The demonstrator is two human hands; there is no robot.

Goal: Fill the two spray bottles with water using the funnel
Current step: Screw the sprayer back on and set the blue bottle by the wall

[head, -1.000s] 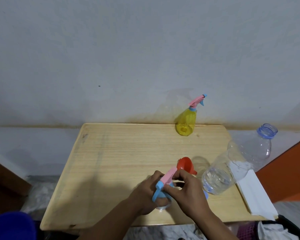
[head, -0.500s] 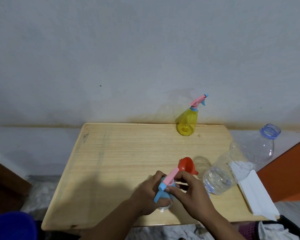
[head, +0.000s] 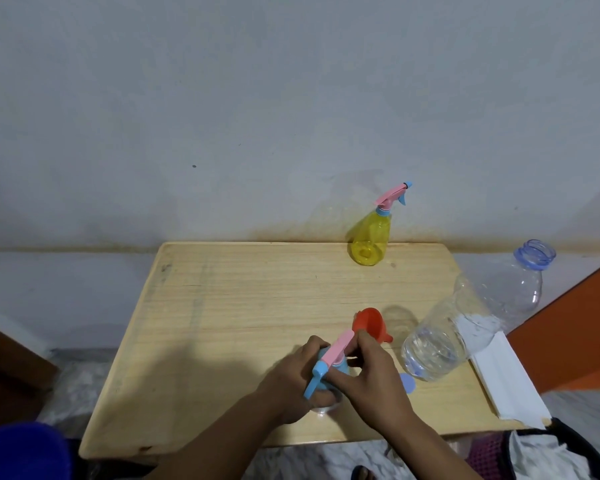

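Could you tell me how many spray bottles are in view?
2: a yellow bottle upright at the table's far edge, and a clear bottle near the front, held by both hands and mostly hidden.

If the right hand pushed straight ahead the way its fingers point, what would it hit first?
Probably the red funnel: the right hand points up-table, its fingertips on the pink spray head, with the funnel just beyond. Depth is unclear.

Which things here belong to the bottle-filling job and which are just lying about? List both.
Job: near spray bottle gripped by left hand and right hand; yellow spray bottle; red funnel; water bottle; its blue cap.

Lying about: white paper; dark basket.
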